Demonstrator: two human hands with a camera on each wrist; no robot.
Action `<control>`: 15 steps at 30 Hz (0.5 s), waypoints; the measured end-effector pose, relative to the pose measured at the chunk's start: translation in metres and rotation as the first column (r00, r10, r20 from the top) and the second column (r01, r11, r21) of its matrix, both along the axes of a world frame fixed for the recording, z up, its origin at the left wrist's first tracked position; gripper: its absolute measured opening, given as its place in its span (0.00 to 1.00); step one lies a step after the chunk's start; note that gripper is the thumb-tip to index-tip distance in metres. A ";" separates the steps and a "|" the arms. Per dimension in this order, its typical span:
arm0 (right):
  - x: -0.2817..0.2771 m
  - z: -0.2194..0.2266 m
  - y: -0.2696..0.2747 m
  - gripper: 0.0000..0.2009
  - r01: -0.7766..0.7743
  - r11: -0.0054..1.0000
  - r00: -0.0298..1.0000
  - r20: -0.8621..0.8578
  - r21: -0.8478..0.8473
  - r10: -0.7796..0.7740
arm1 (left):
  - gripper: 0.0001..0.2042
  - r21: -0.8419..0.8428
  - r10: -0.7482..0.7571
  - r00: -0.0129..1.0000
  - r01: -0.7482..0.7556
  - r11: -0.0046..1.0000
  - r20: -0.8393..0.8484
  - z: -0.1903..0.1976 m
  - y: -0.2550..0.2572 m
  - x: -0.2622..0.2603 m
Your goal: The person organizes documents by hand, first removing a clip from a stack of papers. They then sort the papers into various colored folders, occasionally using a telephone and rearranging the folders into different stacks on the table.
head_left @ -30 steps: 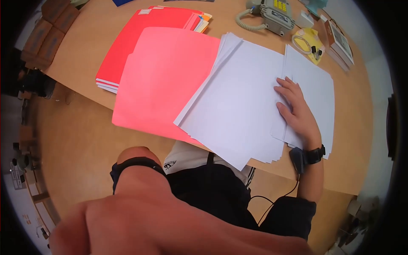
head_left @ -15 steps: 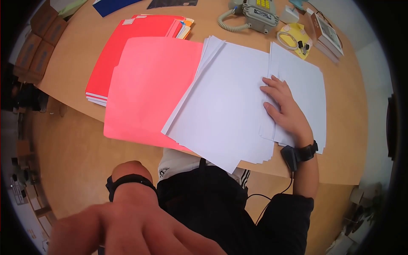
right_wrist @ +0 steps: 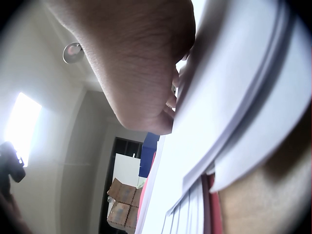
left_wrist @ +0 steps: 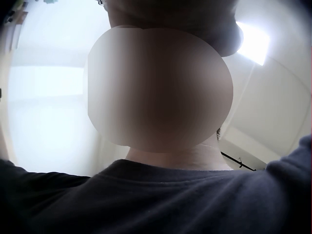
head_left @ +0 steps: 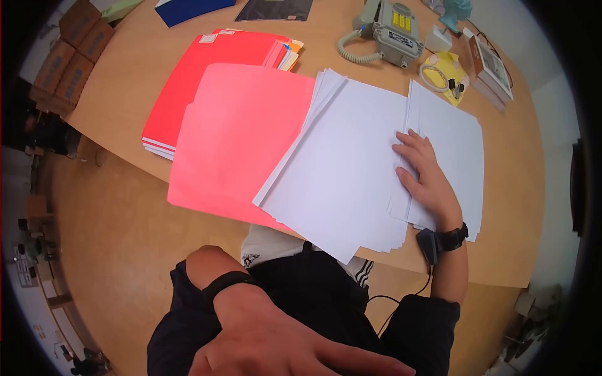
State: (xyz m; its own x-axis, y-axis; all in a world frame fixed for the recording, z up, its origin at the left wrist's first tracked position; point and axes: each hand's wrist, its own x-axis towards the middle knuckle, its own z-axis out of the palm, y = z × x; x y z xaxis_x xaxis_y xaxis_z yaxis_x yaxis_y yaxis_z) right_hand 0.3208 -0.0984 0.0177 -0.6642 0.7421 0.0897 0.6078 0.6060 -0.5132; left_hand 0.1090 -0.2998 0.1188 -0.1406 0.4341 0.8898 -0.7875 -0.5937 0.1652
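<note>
- Right hand (head_left: 427,182): rests palm down at 3 o'clock in the head view, across the seam of two paper piles; fingers extended, slightly apart, gripping nothing.
- Left hand (head_left: 269,344): appears at 6 o'clock, close before the camera and away from the papers; mostly cut off by the lower border, so cannot tell how far open or whether holding anything.
- Larger white pile (head_left: 338,169): lies from the centre toward 2 o'clock, edges fanned, a corner overhanging the near edge of the bench (head_left: 514,188) at 5 o'clock.
- Second white pile (head_left: 461,156): lies at 3 o'clock, touching the larger one, partly covered by palm and wrist.
- Pink folder (head_left: 241,138): lies at 10 to 11 o'clock, tucked partly under the larger white pile and overlapping the red folders (head_left: 213,75) at 11 o'clock.
- Telephone (head_left: 395,34): stands at 1 o'clock, its coiled cord toward the red folders.
- Yellow sheet (head_left: 439,61): lies at 2 o'clock beneath a looped cable, near a book (head_left: 492,66).
- Blue box (head_left: 194,9): sits at 11 o'clock, beyond the red folders.
</note>
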 end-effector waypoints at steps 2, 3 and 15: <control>0.001 0.000 0.000 0.20 -0.001 1.000 1.000 -0.002 -0.014 0.001 | 0.36 0.058 0.080 0.997 -0.081 0.995 0.011 -0.002 0.010 0.006; 0.001 0.001 0.001 0.20 0.001 1.000 1.000 -0.001 -0.011 -0.001 | 0.34 0.116 0.163 0.986 -0.165 0.979 0.028 -0.003 0.017 0.006; -0.001 0.002 0.001 0.20 -0.011 1.000 1.000 0.021 0.028 0.011 | 0.16 0.098 0.178 0.133 -0.458 0.883 -0.975 0.002 0.117 -0.097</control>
State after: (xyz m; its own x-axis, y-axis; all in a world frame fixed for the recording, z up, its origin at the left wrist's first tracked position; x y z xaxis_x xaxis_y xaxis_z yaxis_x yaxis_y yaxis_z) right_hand 0.3202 -0.0973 0.0194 -0.6743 0.7321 0.0970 0.6111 0.6269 -0.4832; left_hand 0.0122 -0.1827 0.1205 0.5643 0.7444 0.3571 0.3123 -0.5928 0.7424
